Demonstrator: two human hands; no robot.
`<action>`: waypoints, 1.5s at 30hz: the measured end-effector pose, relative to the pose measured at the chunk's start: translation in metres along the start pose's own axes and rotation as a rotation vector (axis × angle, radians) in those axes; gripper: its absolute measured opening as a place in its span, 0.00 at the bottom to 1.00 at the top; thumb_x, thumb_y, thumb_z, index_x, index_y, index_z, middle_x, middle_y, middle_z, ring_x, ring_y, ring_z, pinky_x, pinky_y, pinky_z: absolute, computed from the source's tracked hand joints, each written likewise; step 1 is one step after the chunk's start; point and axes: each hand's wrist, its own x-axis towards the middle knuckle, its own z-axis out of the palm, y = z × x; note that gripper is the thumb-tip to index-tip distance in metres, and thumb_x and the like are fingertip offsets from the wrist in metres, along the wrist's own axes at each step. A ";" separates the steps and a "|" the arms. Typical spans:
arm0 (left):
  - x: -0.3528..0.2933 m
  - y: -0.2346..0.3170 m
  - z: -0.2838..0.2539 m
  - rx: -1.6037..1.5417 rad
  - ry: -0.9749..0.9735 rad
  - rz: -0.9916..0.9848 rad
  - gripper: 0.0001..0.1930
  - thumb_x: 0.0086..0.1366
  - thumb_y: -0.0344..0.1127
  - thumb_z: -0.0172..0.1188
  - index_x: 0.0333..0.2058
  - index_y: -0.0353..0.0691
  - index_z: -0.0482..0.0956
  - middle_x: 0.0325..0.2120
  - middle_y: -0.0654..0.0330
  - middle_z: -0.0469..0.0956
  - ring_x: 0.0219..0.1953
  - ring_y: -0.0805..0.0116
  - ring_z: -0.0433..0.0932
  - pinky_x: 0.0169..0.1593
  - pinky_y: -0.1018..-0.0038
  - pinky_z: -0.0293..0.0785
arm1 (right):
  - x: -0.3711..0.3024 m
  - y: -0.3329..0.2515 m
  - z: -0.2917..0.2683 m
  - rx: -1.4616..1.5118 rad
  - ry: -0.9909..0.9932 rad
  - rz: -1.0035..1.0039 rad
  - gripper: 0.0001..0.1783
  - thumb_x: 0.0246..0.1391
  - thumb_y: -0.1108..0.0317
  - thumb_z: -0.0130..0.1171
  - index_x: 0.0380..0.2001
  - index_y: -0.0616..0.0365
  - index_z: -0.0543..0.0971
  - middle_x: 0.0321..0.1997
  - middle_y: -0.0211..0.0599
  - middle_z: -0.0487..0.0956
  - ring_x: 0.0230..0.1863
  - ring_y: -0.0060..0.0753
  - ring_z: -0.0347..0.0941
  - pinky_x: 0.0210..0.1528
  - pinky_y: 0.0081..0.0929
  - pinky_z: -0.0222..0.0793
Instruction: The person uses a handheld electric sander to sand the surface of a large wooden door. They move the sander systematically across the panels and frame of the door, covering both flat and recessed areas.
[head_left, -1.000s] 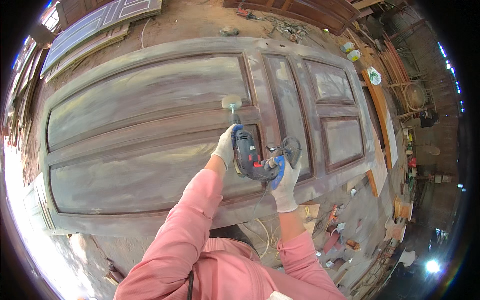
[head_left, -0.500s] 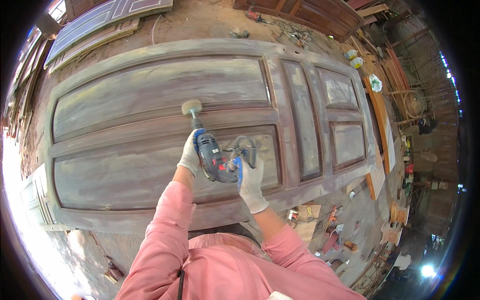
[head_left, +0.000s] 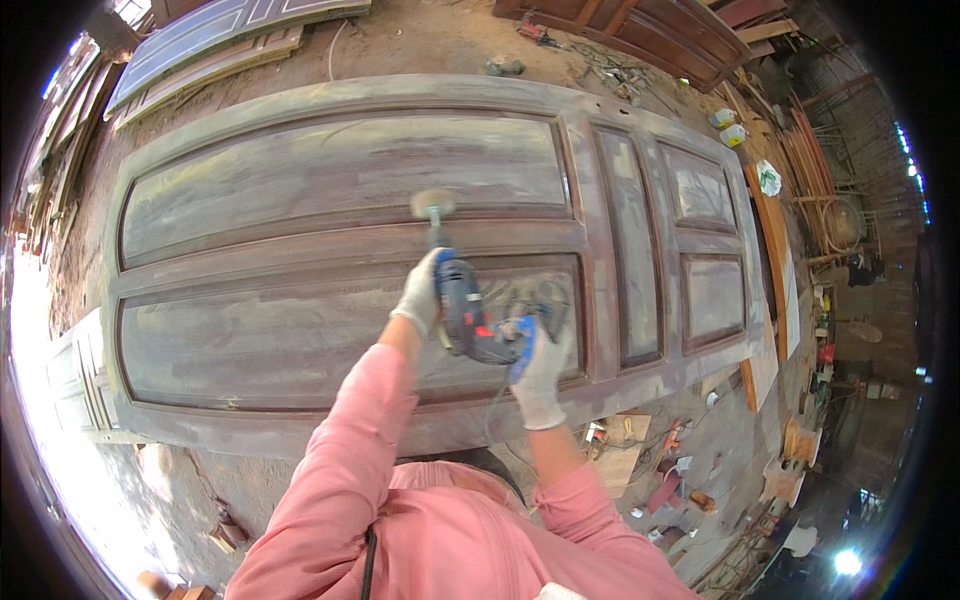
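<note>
Grasping the drill (head_left: 460, 302) at centre, left grip (head_left: 415, 298) around its front, right grip (head_left: 541, 372) around its rear, we aim the round pad (head_left: 433, 204) toward twelve o'clock over the door (head_left: 350, 237); light, level pressure should suit best.

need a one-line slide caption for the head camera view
Gloved left hand and right hand hold a power drill, its round pad over a panelled wooden door.
</note>
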 end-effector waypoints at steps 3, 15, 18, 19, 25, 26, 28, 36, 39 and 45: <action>0.011 -0.027 0.047 0.071 -0.053 -0.181 0.15 0.62 0.50 0.61 0.30 0.43 0.83 0.24 0.59 0.83 0.24 0.62 0.80 0.35 0.64 0.79 | 0.013 -0.016 -0.030 0.061 -0.028 -0.090 0.09 0.54 0.82 0.55 0.39 0.65 0.78 0.29 0.33 0.77 0.27 0.26 0.74 0.32 0.30 0.75; 0.018 -0.013 0.002 0.005 -0.105 -0.178 0.15 0.64 0.49 0.60 0.32 0.43 0.81 0.25 0.57 0.83 0.25 0.60 0.80 0.35 0.63 0.81 | -0.014 0.019 -0.010 -0.255 -0.049 -0.197 0.10 0.57 0.79 0.59 0.43 0.64 0.79 0.33 0.29 0.80 0.32 0.19 0.74 0.36 0.21 0.71; 0.004 0.013 -0.037 -0.117 -0.114 -0.116 0.15 0.65 0.48 0.57 0.32 0.42 0.80 0.26 0.56 0.82 0.28 0.59 0.81 0.38 0.62 0.81 | -0.028 0.018 0.017 -0.246 -0.271 -0.146 0.08 0.58 0.78 0.61 0.41 0.63 0.80 0.32 0.27 0.79 0.32 0.16 0.72 0.35 0.19 0.69; -0.008 0.023 -0.043 -0.121 -0.104 -0.094 0.15 0.65 0.48 0.57 0.32 0.42 0.79 0.26 0.56 0.82 0.28 0.58 0.81 0.38 0.62 0.81 | -0.032 0.022 0.025 -0.221 -0.296 -0.109 0.08 0.58 0.78 0.60 0.41 0.63 0.80 0.32 0.26 0.79 0.32 0.16 0.72 0.35 0.19 0.69; -0.039 0.050 -0.055 -0.117 -0.046 -0.104 0.16 0.64 0.50 0.58 0.33 0.42 0.80 0.27 0.55 0.82 0.30 0.57 0.81 0.39 0.60 0.81 | -0.047 0.028 0.045 -0.261 -0.329 -0.058 0.07 0.59 0.79 0.56 0.40 0.63 0.80 0.29 0.27 0.79 0.30 0.17 0.73 0.34 0.20 0.69; -0.041 0.048 -0.051 -0.120 -0.062 -0.124 0.16 0.65 0.50 0.57 0.33 0.42 0.80 0.28 0.55 0.82 0.30 0.57 0.81 0.39 0.61 0.81 | -0.048 0.025 0.043 -0.261 -0.269 -0.093 0.08 0.59 0.80 0.56 0.41 0.63 0.80 0.29 0.28 0.79 0.30 0.17 0.73 0.34 0.20 0.70; -0.045 0.027 -0.017 -0.053 -0.078 -0.049 0.17 0.65 0.51 0.59 0.34 0.43 0.82 0.28 0.58 0.83 0.29 0.61 0.81 0.36 0.64 0.80 | -0.044 0.015 0.030 -0.261 -0.136 -0.169 0.08 0.58 0.80 0.56 0.41 0.64 0.80 0.29 0.31 0.79 0.30 0.18 0.74 0.34 0.21 0.70; -0.008 -0.015 0.020 -0.043 -0.080 -0.094 0.13 0.63 0.47 0.62 0.31 0.45 0.82 0.25 0.60 0.83 0.26 0.64 0.81 0.34 0.65 0.80 | -0.006 -0.024 0.002 -0.084 -0.158 -0.055 0.03 0.54 0.81 0.55 0.32 0.66 0.77 0.27 0.37 0.77 0.23 0.31 0.71 0.27 0.33 0.71; -0.020 -0.001 0.003 -0.118 -0.075 -0.063 0.13 0.64 0.48 0.60 0.32 0.44 0.82 0.26 0.60 0.83 0.26 0.64 0.81 0.35 0.65 0.81 | -0.013 -0.023 0.025 -0.126 -0.177 -0.001 0.04 0.53 0.81 0.55 0.32 0.68 0.77 0.24 0.38 0.76 0.22 0.30 0.72 0.27 0.32 0.71; -0.046 0.055 -0.056 -0.206 -0.090 0.018 0.13 0.65 0.46 0.60 0.35 0.42 0.81 0.27 0.58 0.83 0.27 0.61 0.81 0.35 0.64 0.81 | -0.041 0.002 0.086 -0.227 -0.259 0.072 0.01 0.55 0.79 0.55 0.30 0.66 0.76 0.22 0.37 0.74 0.22 0.32 0.72 0.30 0.33 0.73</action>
